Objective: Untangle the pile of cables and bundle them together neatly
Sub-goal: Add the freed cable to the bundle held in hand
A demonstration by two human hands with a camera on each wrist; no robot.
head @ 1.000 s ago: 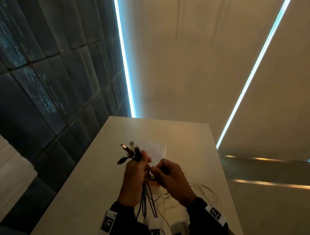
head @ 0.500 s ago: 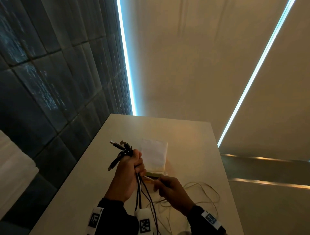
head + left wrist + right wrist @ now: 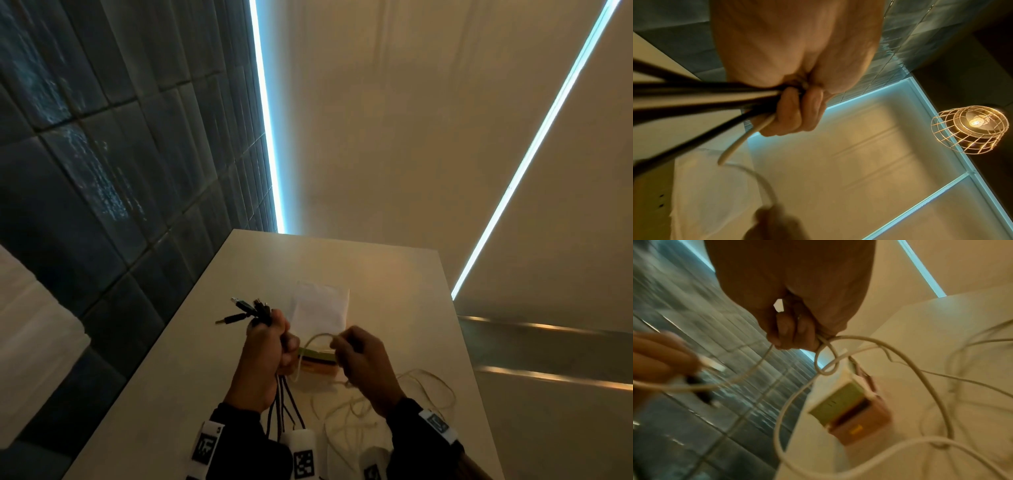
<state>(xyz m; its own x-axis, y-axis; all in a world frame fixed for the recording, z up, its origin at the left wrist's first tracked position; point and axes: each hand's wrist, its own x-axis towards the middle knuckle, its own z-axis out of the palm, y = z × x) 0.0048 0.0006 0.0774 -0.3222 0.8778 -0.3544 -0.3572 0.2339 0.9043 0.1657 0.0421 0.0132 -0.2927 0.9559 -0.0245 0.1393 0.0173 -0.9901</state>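
Note:
My left hand (image 3: 270, 346) is a fist round a bundle of black cables (image 3: 286, 407) held above the table. Their plug ends (image 3: 245, 310) fan out above the fist and the cords hang below it. The left wrist view shows the fist (image 3: 795, 110) gripping the black cables (image 3: 694, 95) together with one white cable (image 3: 744, 138). My right hand (image 3: 359, 356) pinches a loop of the white cable (image 3: 317, 339) that arcs across to the left fist. In the right wrist view the fingers (image 3: 791, 334) hold that white cable (image 3: 826, 360). More white cable (image 3: 428, 387) lies in loose loops on the table.
The pale table (image 3: 171, 394) runs along a dark tiled wall (image 3: 102, 171) on the left. A white paper (image 3: 322, 311) and a small green and orange box (image 3: 318, 363) lie behind my hands. A wire cage lamp (image 3: 968, 128) hangs overhead.
My right hand rose from low by the table to level with the left fist, lifting a white cable loop. The left fist stayed closed on the black bundle.

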